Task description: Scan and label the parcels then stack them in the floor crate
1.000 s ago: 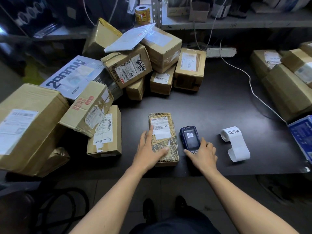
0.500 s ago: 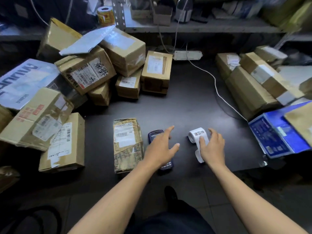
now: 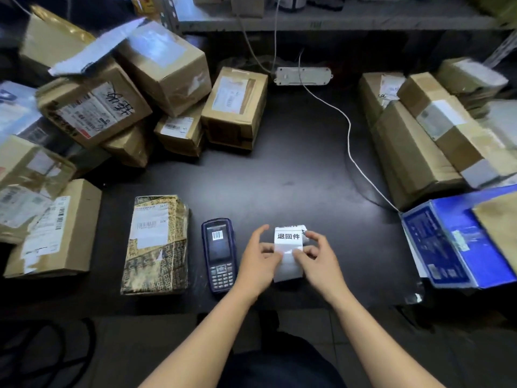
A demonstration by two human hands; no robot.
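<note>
— Head view: what do the hands pinch?
— Left hand (image 3: 258, 260) and right hand (image 3: 316, 259) both pinch a label roll (image 3: 288, 240) printed "退回件", above the tabletop (image 3: 293, 177).
— The parcel?
— Printed-wrap parcel (image 3: 156, 245) lies beside the scanner (image 3: 219, 253).

A single wide-angle view from the person's head looks forward and steeply down over the dark matte work surface (image 3: 279, 175). It sits close above both forearms, which enter from 6 o'clock. The grey metal shelf (image 3: 335, 22) crosses at 12 o'clock, and the edges bow outward.
</note>
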